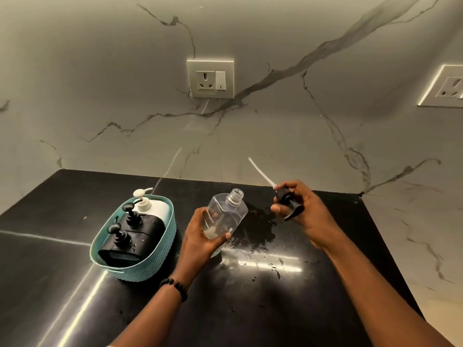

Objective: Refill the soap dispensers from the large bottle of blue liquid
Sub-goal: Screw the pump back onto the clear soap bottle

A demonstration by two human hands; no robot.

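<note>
— What do the hands show over the bench?

— The left hand (200, 236) curls its fingers and thumb round the lower half of a clear plastic bottle (225, 214), tilted with its threaded open neck pointing up and toward the far edge. The right hand (304, 211) grips a black pump top (288, 202), its white tube (260, 172) slanting up toward the wall. A black bead bracelet (175, 288) circles the left wrist.

— And the setting, biggest first?

— A pale marble wall (100, 83) with dark veins, carrying a socket plate (210, 78) at centre and a second socket plate (443, 86) at the right edge of view. Below it, a glossy black bench (250, 309) streaked with glare, wet with a puddle (260, 224) between the hands near the far edge.

— What else stands on it?

— A teal woven-look basket (150, 266) toward the bench's left side, just beside the left hand. It holds two black dispensers (135, 239) with round pump heads and one white dispenser (155, 207) behind them.

— How full is the clear bottle?

— Nearly empty; a little pale residue sits at its bottom.
</note>
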